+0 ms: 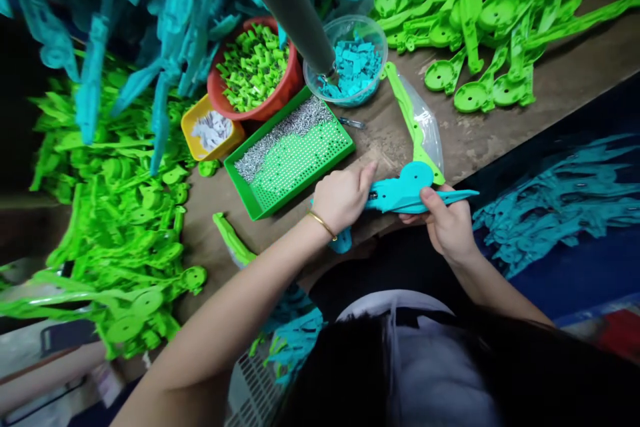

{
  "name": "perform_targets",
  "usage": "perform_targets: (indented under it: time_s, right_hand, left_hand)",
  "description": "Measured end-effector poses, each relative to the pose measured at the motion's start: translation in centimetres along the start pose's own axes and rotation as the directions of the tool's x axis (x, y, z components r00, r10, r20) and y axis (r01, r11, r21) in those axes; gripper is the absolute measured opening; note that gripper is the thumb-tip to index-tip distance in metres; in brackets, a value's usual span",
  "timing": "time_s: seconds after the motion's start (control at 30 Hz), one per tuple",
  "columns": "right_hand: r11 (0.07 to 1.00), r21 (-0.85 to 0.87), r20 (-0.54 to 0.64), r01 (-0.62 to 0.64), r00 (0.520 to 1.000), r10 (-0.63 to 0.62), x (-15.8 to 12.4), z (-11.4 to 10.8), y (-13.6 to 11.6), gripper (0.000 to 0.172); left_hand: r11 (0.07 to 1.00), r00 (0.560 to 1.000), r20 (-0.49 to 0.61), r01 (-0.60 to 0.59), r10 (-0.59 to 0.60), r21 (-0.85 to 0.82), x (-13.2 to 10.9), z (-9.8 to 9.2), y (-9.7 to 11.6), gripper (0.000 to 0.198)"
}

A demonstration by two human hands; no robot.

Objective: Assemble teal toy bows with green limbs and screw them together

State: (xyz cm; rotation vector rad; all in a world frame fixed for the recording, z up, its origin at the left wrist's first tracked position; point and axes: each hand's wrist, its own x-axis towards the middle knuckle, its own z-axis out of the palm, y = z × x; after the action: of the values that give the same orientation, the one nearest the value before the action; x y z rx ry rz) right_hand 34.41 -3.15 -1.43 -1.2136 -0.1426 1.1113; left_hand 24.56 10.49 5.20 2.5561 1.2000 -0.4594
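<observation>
Over the table's front edge is a blue plastic part [400, 193] with a round disc and a pointed tip, kind unclear. My right hand [450, 223] pinches it near the tip, thumb on top. Wrapped round its other end is my left hand [343, 197], fingers closed and a gold bangle at the wrist. Another blue piece [343, 240] shows below my left hand, partly hidden. A curved green part [410, 117] with a clear plastic blade lies just beyond, its lower end at the blue disc. A similar green piece [233, 240] is by my left forearm.
A green perforated basket [290, 199] holds small metal pieces. Behind it stand a red bowl [215, 83], a yellow tub [193, 137] and a clear bowl [383, 57]. A grey pole [285, 3] slants above. Green parts [480, 13] heap at right; more lie left. Blue parts [565, 200] fill the right side.
</observation>
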Motion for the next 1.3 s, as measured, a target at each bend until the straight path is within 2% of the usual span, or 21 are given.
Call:
perform_targets:
  time_s: [0.07,0.2,0.3,0.33,0.4,0.47,0.5,0.53,0.6,0.67,0.7,0.8,0.87,0.97,1.03,1.1,1.17,1.23,1.3]
  right_hand:
    - [1.0,0.009,-0.011,0.018,1.0,-0.017,0.0,-0.2,0.1,0.036]
    - [0.998,-0.021,-0.057,0.066,0.996,-0.067,0.0,-0.3,0.6,0.035]
    - [0.995,-0.039,-0.073,0.088,0.993,-0.09,0.0,-0.2,0.5,0.034]
    - [0.994,-0.033,-0.076,0.102,0.992,-0.104,0.0,-0.3,0.4,0.033]
    - [0.989,-0.012,-0.088,0.149,0.985,-0.15,0.1,-0.5,0.0,0.03]
    - [0.978,0.004,-0.123,0.21,0.97,-0.208,0.4,-0.9,-0.3,0.029]
    - [0.972,0.004,-0.145,0.235,0.962,-0.232,0.5,-1.2,-0.5,0.028]
    - [0.967,0.0,-0.171,0.256,0.952,-0.253,0.7,-1.5,-0.7,0.028]
    - [0.966,-0.019,-0.187,0.259,0.948,-0.258,1.1,-2.1,-1.0,0.029]
    - [0.964,-0.038,-0.183,0.264,0.946,-0.267,1.5,-2.5,-1.2,0.03]
    - [0.962,-0.048,-0.175,0.269,0.946,-0.274,1.7,-2.7,-1.4,0.031]
    - [0.966,-0.068,-0.151,0.249,0.954,-0.257,1.6,-2.7,-1.5,0.035]
    - [0.981,-0.1,-0.114,0.166,0.978,-0.177,0.6,-2.0,-1.3,0.046]
    - [0.963,-0.268,0.05,0.008,0.999,0.006,-1.5,0.3,-0.2,0.061]
    - [0.905,-0.425,0.167,-0.015,0.981,0.095,-2.7,2.2,0.8,0.059]
    - [0.862,-0.504,0.195,0.051,0.979,0.056,-3.2,3.8,1.8,0.052]
    - [0.854,-0.5,0.161,0.144,0.984,-0.072,-2.9,4.7,2.6,0.048]
    - [0.863,-0.463,0.126,0.203,0.979,-0.162,-2.4,4.9,3.1,0.046]
    - [0.881,-0.429,0.134,0.199,0.979,-0.156,-1.7,4.7,3.1,0.045]
  left_hand:
    - [0.999,0.999,0.04,0.035,-0.036,0.032,0.1,0.3,-0.5,0.065]
    - [0.999,0.998,0.055,0.0,-0.002,0.034,0.3,1.1,-0.2,0.067]
    - [0.999,0.998,0.051,-0.024,0.025,-0.022,0.4,0.9,-0.1,0.065]
    - [0.998,0.999,0.024,-0.042,0.043,-0.053,0.2,0.6,-0.4,0.062]
    - [0.992,0.992,-0.111,-0.079,0.068,-0.099,-0.8,0.2,-1.6,0.052]
    - [0.992,0.963,-0.269,-0.062,0.03,-0.111,-2.5,0.0,-3.3,0.044]
    - [0.994,0.952,-0.306,-0.019,-0.016,-0.109,-3.4,0.2,-4.3,0.044]
    - [0.994,0.958,-0.283,0.024,-0.053,-0.106,-4.4,0.5,-5.1,0.046]
    - [0.993,0.983,-0.153,0.09,-0.101,-0.077,-6.0,1.3,-6.4,0.051]
    - [0.99,0.989,-0.042,0.139,-0.14,-0.021,-6.9,2.1,-6.9,0.054]
    - [0.987,0.987,-0.02,0.162,-0.162,0.006,-7.2,2.4,-6.9,0.055]
    - [0.976,0.977,-0.029,0.214,-0.212,0.043,-7.2,2.9,-6.6,0.059]
    - [0.972,0.973,-0.038,0.231,-0.23,0.041,-7.0,2.9,-6.2,0.063]
    - [0.97,0.97,-0.052,0.24,-0.238,0.032,-6.8,2.8,-5.4,0.067]
    - [0.972,0.97,-0.057,0.236,-0.235,0.014,-6.7,2.7,-4.6,0.067]
    - [0.972,0.969,-0.065,0.236,-0.237,-0.022,-6.7,2.5,-4.1,0.065]
    - [0.973,0.973,-0.072,0.211,-0.217,-0.089,-6.9,2.0,-4.2,0.061]
    - [0.975,0.982,-0.073,0.165,-0.177,-0.147,-7.5,1.4,-4.9,0.055]
    - [0.979,0.989,-0.052,0.132,-0.141,-0.153,-8.4,1.0,-6.1,0.052]
